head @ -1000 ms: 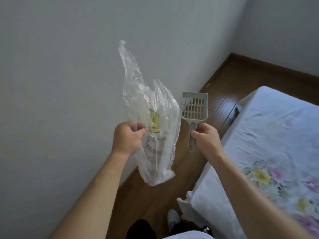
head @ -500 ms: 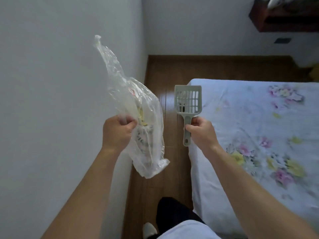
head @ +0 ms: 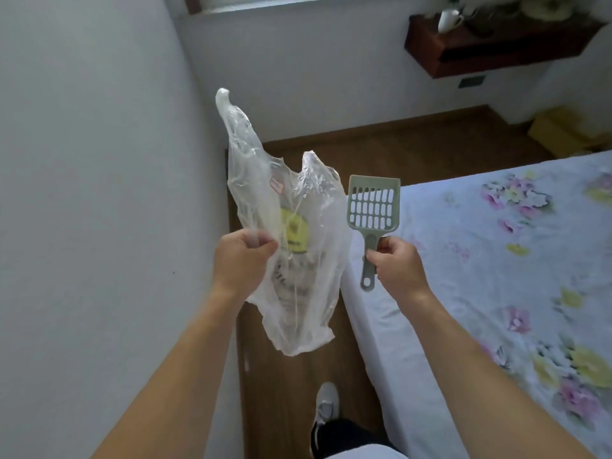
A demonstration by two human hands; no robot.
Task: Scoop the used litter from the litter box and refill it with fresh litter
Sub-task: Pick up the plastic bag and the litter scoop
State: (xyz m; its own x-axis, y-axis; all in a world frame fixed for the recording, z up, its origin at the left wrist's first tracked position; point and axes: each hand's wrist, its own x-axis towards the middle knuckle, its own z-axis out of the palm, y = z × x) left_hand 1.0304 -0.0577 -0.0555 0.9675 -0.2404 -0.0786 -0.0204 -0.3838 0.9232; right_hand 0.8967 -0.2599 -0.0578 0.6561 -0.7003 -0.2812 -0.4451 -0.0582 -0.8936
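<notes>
1. Since half a second ago the view has swung so that the far wall fills more of the top. The wooden shelf (head: 490,49) has come further into view, and a window edge and a yellow box (head: 559,130) now appear. Both hands keep the same holds as before.
2. One litter scoop (head: 373,207), pale grey-green, is held in the air above the gap between floor and bed. Its long axis runs nearly upright. The slotted head points up and away from the person, leaning slightly right, and the handle end with its hanging hole points down.
3. The right hand (head: 399,271) grips the scoop's handle about midway, with the fingers (head: 381,260) curled round it and the thumb laid on the front.
4. One clear plastic bag (head: 308,286) hangs just left of the scoop, its edge close beside the scoop head. It carries a round yellow print and a small red-edged label. Two handle loops stick upward, the left one much taller, and the closed bottom droops toward the floor.
5. The left hand (head: 240,261) pinches a bunched fold of the bag, its fingers closed tightly on the film.
6. A bed (head: 496,266) with one flowered sheet lies to the right, and a strip of wooden floor (head: 284,392) runs between it and the white wall (head: 99,193).
7. One grey shoe (head: 326,405) shows on the floor below the bag.
</notes>
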